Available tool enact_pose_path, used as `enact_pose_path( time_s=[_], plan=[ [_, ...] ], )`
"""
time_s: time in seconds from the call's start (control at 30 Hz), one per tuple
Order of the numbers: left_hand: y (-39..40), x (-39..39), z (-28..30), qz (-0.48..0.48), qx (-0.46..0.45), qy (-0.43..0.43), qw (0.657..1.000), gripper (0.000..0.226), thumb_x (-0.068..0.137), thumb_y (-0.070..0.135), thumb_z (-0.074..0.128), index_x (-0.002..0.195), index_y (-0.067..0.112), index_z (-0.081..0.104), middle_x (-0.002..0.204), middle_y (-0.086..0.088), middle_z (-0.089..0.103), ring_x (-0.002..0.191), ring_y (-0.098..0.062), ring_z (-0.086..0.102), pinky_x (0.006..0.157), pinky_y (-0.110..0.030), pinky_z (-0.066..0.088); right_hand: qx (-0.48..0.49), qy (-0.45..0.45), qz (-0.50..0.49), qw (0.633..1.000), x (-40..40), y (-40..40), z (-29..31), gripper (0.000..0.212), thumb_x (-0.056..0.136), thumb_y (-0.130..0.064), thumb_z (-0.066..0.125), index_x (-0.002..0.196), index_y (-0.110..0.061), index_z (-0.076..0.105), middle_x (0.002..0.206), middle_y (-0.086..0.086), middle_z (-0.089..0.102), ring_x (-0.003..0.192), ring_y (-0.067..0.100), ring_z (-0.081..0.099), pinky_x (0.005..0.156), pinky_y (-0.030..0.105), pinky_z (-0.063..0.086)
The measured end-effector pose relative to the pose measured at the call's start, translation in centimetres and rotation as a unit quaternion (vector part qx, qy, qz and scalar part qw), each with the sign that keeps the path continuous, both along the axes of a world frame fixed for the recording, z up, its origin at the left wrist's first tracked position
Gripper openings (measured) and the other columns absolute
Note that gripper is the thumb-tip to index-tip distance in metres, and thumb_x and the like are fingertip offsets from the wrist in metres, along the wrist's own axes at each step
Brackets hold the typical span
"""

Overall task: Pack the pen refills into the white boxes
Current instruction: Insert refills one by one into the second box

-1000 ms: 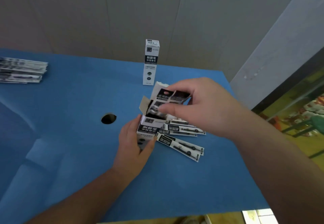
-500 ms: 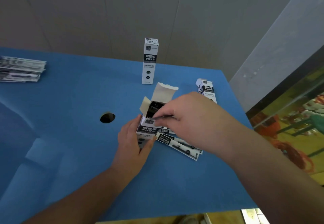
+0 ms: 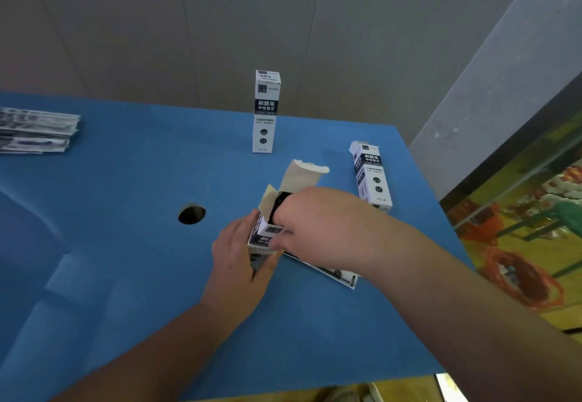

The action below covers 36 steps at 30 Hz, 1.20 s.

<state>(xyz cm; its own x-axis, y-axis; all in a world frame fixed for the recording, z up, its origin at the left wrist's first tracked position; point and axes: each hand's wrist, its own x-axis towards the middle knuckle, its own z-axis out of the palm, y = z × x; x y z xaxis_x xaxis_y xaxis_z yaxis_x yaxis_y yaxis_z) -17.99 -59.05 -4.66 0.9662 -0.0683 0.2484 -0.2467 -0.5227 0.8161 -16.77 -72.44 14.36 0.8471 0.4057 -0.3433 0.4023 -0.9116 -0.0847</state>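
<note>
A white box point(image 3: 267, 231) stands on the blue table point(image 3: 126, 181) with its top flaps point(image 3: 304, 175) folded open. My left hand point(image 3: 239, 263) grips the box's lower part from the near side. My right hand point(image 3: 318, 222) is at the box's mouth, its fingertips pinching refill packets point(image 3: 278, 205) that sit down inside the opening. More flat refill packets point(image 3: 340, 274) lie on the table beneath my right wrist, mostly hidden by it.
Two closed white boxes stand upright: one at the back point(image 3: 266, 112), one at the right point(image 3: 373, 176). A stack of refill packets point(image 3: 34, 131) lies at the far left. A round hole point(image 3: 191, 214) is in the table. The table's right edge is close.
My right hand came down with the packets it held above the box, pushing them into the open mouth. The left hand has kept its hold. The box at the right is now uncovered.
</note>
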Motion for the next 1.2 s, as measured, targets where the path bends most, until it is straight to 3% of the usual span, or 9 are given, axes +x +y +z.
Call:
enact_pose_path(
  time_s=[0.13, 0.27, 0.37, 0.43, 0.5, 0.6, 0.8, 0.97, 1.2],
  plan=[
    [0.2, 0.1, -0.4, -0.006, -0.013, 0.008, 1.0, 0.068, 0.091, 0.045, 0.058, 0.136, -0.006, 0.057, 0.13, -0.018, 0.059, 0.124, -0.039, 0.052, 0.105, -0.063, 0.043, 0.041, 0.012, -0.013, 0.999, -0.2, -0.4, 0.8, 0.023, 0.096, -0.04, 0.06, 0.086, -0.02, 0.062, 0.071, -0.004, 0.063, 0.058, 0.014, 0.064, 0.051, 0.028, 0.041],
    [0.4, 0.4, -0.7, 0.001, -0.056, 0.016, 0.998, 0.064, 0.095, 0.039, 0.065, 0.142, -0.003, 0.052, 0.132, -0.018, 0.056, 0.125, -0.04, 0.053, 0.104, -0.063, 0.045, 0.143, -0.117, -0.042, 0.982, -1.1, -2.0, 1.0, 0.024, 0.089, -0.054, 0.062, 0.097, -0.033, 0.07, 0.084, -0.014, 0.069, 0.067, 0.003, 0.059, 0.056, 0.03, 0.049],
    [0.4, 0.5, -0.7, 0.003, -0.064, 0.009, 0.998, 0.071, 0.09, 0.047, 0.061, 0.144, 0.001, 0.052, 0.133, -0.012, 0.055, 0.128, -0.035, 0.051, 0.106, -0.061, 0.045, 0.314, -0.154, -0.128, 0.928, -1.6, -3.8, 0.2, 0.028, 0.081, -0.065, 0.062, 0.101, -0.046, 0.069, 0.088, -0.041, 0.066, 0.059, -0.009, 0.061, 0.052, 0.013, 0.041],
    [0.5, 0.7, -1.0, -0.005, -0.068, 0.011, 0.998, 0.067, 0.091, 0.048, 0.062, 0.14, 0.002, 0.056, 0.131, -0.011, 0.057, 0.126, -0.034, 0.053, 0.104, -0.062, 0.046, 0.375, -0.172, -0.199, 0.889, -1.0, -5.5, -1.6, 0.025, 0.085, -0.063, 0.06, 0.099, -0.045, 0.068, 0.085, -0.038, 0.067, 0.057, 0.001, 0.065, 0.056, 0.012, 0.045],
    [0.6, 0.9, -1.4, -0.005, -0.085, 0.025, 0.996, 0.066, 0.091, 0.049, 0.063, 0.14, 0.005, 0.056, 0.132, -0.008, 0.056, 0.128, -0.033, 0.054, 0.105, -0.061, 0.048, 0.232, -0.176, -0.201, 0.935, 0.1, -7.4, -4.4, 0.023, 0.093, -0.055, 0.058, 0.108, -0.039, 0.067, 0.098, -0.026, 0.068, 0.077, 0.003, 0.066, 0.072, 0.028, 0.053],
    [0.7, 1.0, -1.7, -0.004, -0.133, 0.041, 0.99, 0.068, 0.09, 0.051, 0.068, 0.143, 0.012, 0.051, 0.133, -0.007, 0.054, 0.127, -0.036, 0.057, 0.102, -0.063, 0.052, 0.01, -0.044, -0.175, 0.984, 0.7, -8.9, -8.8, 0.049, 0.089, -0.06, 0.062, 0.128, -0.029, 0.061, 0.122, -0.008, 0.061, 0.114, 0.015, 0.058, 0.091, 0.035, 0.051],
    [0.7, 1.2, -2.3, -0.001, -0.14, 0.01, 0.99, 0.058, 0.092, 0.048, 0.069, 0.141, 0.025, 0.048, 0.128, 0.001, 0.055, 0.119, -0.036, 0.06, 0.094, -0.064, 0.055, 0.034, -0.045, -0.131, 0.99, 0.7, -8.4, -13.7, 0.065, 0.077, -0.066, 0.068, 0.125, -0.024, 0.059, 0.115, -0.003, 0.053, 0.116, 0.02, 0.047, 0.095, 0.037, 0.046],
    [0.8, 1.3, -2.7, 0.001, -0.133, -0.009, 0.991, 0.05, 0.093, 0.045, 0.069, 0.138, 0.034, 0.048, 0.125, 0.004, 0.055, 0.118, -0.034, 0.06, 0.093, -0.062, 0.056, 0.033, -0.058, -0.089, 0.994, 1.4, -8.2, -14.4, 0.012, 0.096, -0.022, 0.055, 0.103, -0.021, 0.065, 0.106, -0.001, 0.055, 0.107, 0.023, 0.055, 0.081, 0.035, 0.048],
    [0.8, 1.4, -3.1, 0.008, -0.137, -0.019, 0.99, 0.049, 0.093, 0.046, 0.069, 0.137, 0.041, 0.047, 0.127, 0.016, 0.052, 0.118, -0.032, 0.06, 0.093, -0.06, 0.058, -0.008, -0.028, -0.115, 0.993, 2.3, -7.9, -12.9, 0.015, 0.089, -0.018, 0.052, 0.1, -0.018, 0.062, 0.106, 0.002, 0.062, 0.097, 0.026, 0.062, 0.075, 0.034, 0.053]
  ],
)
